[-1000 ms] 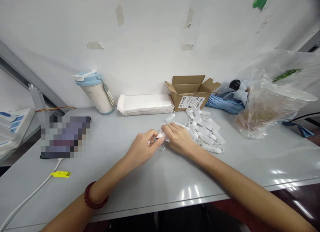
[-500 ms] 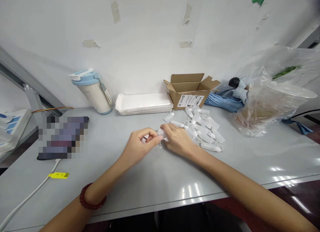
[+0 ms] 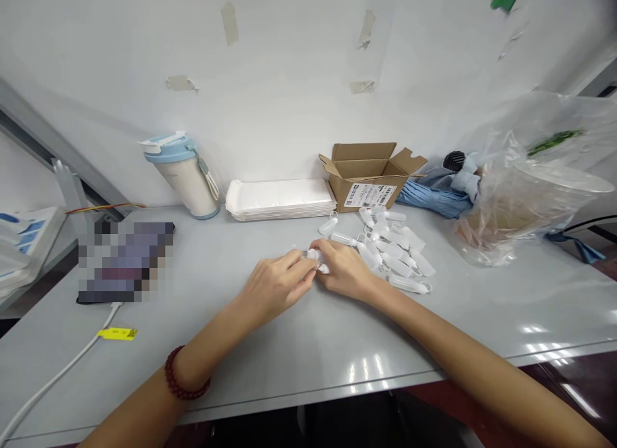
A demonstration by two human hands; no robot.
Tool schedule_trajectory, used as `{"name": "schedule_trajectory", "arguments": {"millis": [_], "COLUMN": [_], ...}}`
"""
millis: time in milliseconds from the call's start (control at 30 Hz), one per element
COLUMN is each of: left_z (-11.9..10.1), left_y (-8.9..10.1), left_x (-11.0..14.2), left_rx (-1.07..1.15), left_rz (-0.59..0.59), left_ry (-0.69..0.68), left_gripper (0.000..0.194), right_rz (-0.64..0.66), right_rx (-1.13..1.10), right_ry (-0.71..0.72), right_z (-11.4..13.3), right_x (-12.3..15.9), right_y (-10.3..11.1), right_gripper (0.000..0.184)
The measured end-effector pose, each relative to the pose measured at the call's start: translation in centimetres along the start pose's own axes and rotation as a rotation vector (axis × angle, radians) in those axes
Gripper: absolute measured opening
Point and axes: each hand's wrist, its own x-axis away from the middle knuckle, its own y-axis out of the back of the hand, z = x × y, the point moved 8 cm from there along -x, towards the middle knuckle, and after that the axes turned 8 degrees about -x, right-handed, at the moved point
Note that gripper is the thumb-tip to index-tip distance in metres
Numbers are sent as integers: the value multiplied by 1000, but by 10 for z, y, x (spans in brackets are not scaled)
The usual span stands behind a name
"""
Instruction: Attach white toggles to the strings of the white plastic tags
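Note:
My right hand rests low over the table with its fingers wrapped round a small translucent white bottle; most of the bottle is hidden. From the left, my left hand meets it, thumb and fingertips closed at the bottle's end. A small white piece shows between the two hands, its exact shape unclear. Just beyond my right hand lies a loose pile of similar small bottles with thin loops at their ends. One single bottle lies at the pile's left.
Along the wall stand a tumbler, a stack of white flat packs and an open cardboard box. A folded blue umbrella and a plastic-bagged tub are right. A phone with a white cable lies left.
My left hand has turned over, its back now facing up, and its fingers have come closer to my right hand. The white piece once inside its fingers is hidden. The view has shifted slightly.

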Motion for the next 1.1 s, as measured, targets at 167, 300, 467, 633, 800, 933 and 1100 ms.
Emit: {"name": "schedule_trajectory", "arguments": {"millis": [167, 300, 467, 633, 800, 933, 1100], "left_z": [-8, -8, 2, 14, 15, 8, 3], "left_y": [-8, -9, -6, -11, -13, -14, -23], "left_x": [2, 2, 0, 0, 3, 4, 4], "left_rx": [-39, -42, 54, 280, 301, 246, 409], "left_rz": [48, 96, 139, 99, 118, 138, 220], "left_ry": [-39, -45, 24, 234, 298, 189, 262], "left_gripper": [22, 23, 23, 33, 26, 23, 20], "right_rz": [42, 38, 22, 90, 69, 96, 83], "right_rx": [-96, -81, 54, 134, 163, 168, 169], "right_ry": [51, 60, 42, 13, -28, -18, 17], "right_z": [7, 9, 3, 3, -2, -1, 1], "right_x": [1, 2, 1, 0, -1, 0, 2], "right_y": [-6, -5, 1, -2, 4, 3, 3], "right_gripper": [46, 45, 40, 38, 38, 39, 39]}}
